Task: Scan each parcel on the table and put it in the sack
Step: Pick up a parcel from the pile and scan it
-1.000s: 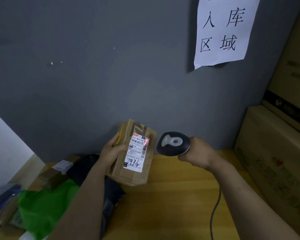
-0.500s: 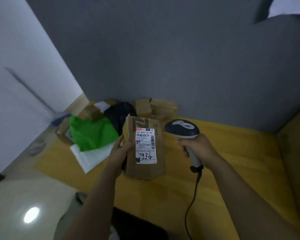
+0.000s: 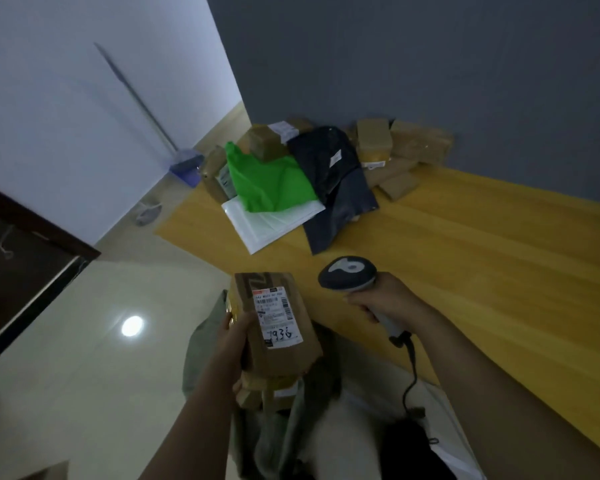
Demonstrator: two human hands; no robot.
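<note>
My left hand (image 3: 234,336) grips a brown cardboard parcel (image 3: 274,355) with a white label marked 1936. It hangs off the table's near edge, just above the open mouth of a grey-green sack (image 3: 201,344) on the floor. Another taped parcel (image 3: 269,384) shows inside the sack below it. To the right, my right hand (image 3: 388,299) holds a black and grey barcode scanner (image 3: 347,273) by its handle over the yellow table (image 3: 482,258). At the table's far corner lies a pile of parcels: a green bag (image 3: 269,181), a black bag (image 3: 329,161), a white mailer (image 3: 271,221) and several brown boxes (image 3: 406,143).
The scanner's black cable (image 3: 411,372) drops down past the table's near edge. A grey wall backs the table. On the pale tiled floor to the left stand a blue dustpan (image 3: 184,164) with a long handle and a dark door frame (image 3: 32,258).
My view swung down and left. My left hand carried the parcel from in front of the scanner off the table edge to above the sack. The scanner dropped lower.
</note>
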